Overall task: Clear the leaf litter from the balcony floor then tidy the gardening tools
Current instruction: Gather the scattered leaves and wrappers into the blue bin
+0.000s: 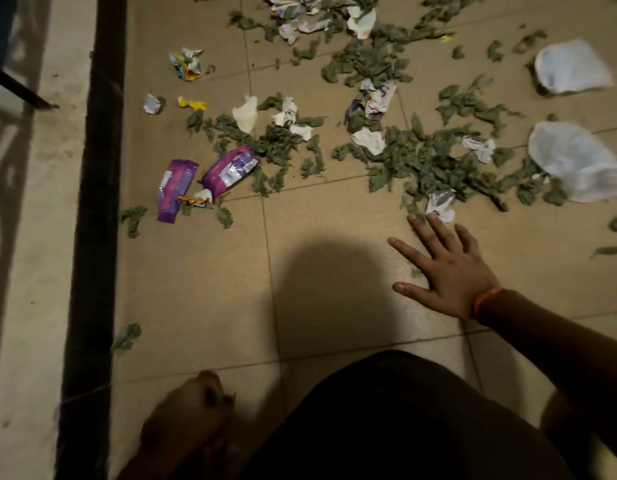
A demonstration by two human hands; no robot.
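Green leaf litter [428, 161] lies scattered over the tan floor tiles, mixed with crumpled paper scraps [371, 140]. My right hand [445, 268] rests flat on the floor with fingers spread, its fingertips touching a paper scrap [440, 204] at the near edge of the litter. An orange band circles that wrist. My left hand [189, 410] sits low at the bottom left in shadow, fingers curled; whether it holds anything is unclear. No gardening tools show.
Two purple wrappers [175, 188] [231, 169] lie left of the litter. White plastic pieces [573, 65] [577, 161] sit at the right. A dark raised strip [96, 202] borders the floor on the left. A single leaf [127, 336] lies near it.
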